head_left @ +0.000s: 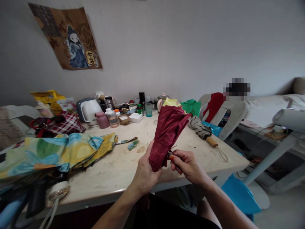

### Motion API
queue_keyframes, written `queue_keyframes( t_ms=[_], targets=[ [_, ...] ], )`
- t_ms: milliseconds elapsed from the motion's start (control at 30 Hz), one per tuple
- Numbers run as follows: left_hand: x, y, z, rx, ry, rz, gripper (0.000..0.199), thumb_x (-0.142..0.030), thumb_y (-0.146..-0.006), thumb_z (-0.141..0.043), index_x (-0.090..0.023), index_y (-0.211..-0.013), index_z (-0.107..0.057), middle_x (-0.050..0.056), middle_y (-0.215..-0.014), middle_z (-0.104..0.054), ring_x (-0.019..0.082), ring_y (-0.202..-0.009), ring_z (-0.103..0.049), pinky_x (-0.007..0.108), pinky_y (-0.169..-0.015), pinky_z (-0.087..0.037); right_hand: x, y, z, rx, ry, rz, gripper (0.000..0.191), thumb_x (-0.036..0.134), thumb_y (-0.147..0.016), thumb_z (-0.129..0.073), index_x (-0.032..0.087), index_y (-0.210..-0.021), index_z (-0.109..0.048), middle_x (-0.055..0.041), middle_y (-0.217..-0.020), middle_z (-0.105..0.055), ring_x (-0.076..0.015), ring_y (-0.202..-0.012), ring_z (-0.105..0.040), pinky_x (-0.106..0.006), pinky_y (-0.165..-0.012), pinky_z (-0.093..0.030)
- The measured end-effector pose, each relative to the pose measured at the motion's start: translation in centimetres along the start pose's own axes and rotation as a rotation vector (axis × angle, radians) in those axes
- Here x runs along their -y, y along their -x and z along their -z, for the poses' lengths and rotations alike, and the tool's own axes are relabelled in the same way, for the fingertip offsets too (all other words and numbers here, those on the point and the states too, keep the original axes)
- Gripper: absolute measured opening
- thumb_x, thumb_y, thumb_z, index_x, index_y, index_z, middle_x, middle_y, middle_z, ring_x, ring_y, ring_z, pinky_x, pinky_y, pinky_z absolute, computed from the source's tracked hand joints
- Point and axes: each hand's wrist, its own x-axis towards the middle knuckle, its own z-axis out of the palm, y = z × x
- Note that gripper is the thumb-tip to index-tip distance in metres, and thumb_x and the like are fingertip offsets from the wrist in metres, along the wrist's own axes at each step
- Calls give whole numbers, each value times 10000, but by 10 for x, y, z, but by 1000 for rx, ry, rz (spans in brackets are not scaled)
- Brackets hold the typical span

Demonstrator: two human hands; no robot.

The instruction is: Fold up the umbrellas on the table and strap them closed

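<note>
A dark red folded umbrella (168, 133) is held up over the front part of the table, its wide end tilted up and to the right. My left hand (146, 173) wraps round its lower end. Beside it, my right hand (183, 163) pinches a small metal piece at the umbrella's right edge, with finger and thumb together. A grey umbrella (200, 127) with a wooden handle lies on the right of the table. On the left lies a loosely folded umbrella (64, 148) in yellow, green and blue, its strap stretched to the right.
Along the back of the white table (124, 171) stand a kettle (88, 109), a pink jar (102, 120), bottles, small boxes and a teal cup (148, 109). A checked bag (65, 122) is at the left. Black and white umbrella handles jut out at the front left. A blue bin (240, 194) stands below right.
</note>
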Motion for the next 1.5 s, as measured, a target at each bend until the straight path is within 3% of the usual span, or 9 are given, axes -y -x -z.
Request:
queue_keyframes(
  t_ms=[233,433,633,967,1167,1267,1400,1500],
  targets=[
    [0,0,1,-38,-44,-29,734,-53,-665,-600,-161,-1378,-465,110,-1270,-626,238,-1134,-614,316,-1014,-424,-2,-1,-3,-12,69,39,415,527,-876,-486,161,-699,-570,1,-576,-515,-71,-448,-343,-233,-441,-243],
    [6,3,2,-29,-82,-26,776,-59,-665,-597,-163,-1417,-434,115,-1242,-643,263,-1165,-604,348,-1018,-438,4,0,-4,-74,376,180,367,349,-917,-436,160,-642,-591,-5,-563,-510,-101,-529,-427,-249,-539,-325],
    [20,4,-1,-78,-258,-177,864,-54,-656,-549,-167,-1484,-332,145,-1368,-562,257,-1280,-533,394,-1083,-410,4,3,-4,-69,421,208,311,275,-921,-427,159,-706,-618,18,-567,-481,-106,-545,-446,-238,-556,-338],
    [20,4,-4,-63,-319,-167,884,-74,-700,-536,-163,-1528,-241,146,-1355,-563,254,-1255,-549,393,-1078,-422,3,2,-2,-69,422,217,343,298,-937,-407,158,-698,-608,30,-569,-434,-96,-536,-404,-231,-540,-313],
    [18,5,-6,-38,-443,-129,865,-90,-719,-507,-159,-1535,-226,152,-1300,-574,270,-1102,-633,412,-1006,-474,1,3,-3,-85,452,246,315,269,-938,-404,172,-679,-557,35,-562,-440,-96,-535,-416,-228,-553,-321],
    [20,9,-11,-50,-476,-149,866,-78,-723,-488,-146,-1540,-206,171,-1304,-559,285,-1167,-605,419,-1013,-469,3,3,-5,-103,508,257,307,262,-935,-403,181,-659,-511,36,-552,-438,-97,-525,-416,-233,-551,-312],
    [23,13,-16,-63,-455,-133,881,-58,-713,-489,-134,-1540,-196,185,-1328,-546,295,-1234,-568,424,-1025,-461,8,5,-9,-138,576,250,289,241,-914,-406,195,-628,-417,35,-546,-421,-98,-507,-392,-242,-535,-293],
    [20,10,-17,-62,-312,-97,866,-83,-726,-530,-131,-1531,-212,171,-1323,-572,271,-1193,-595,394,-1008,-473,5,3,-11,-160,581,230,290,265,-919,-399,197,-638,-425,25,-559,-439,-108,-520,-401,-252,-534,-298]
  ],
)
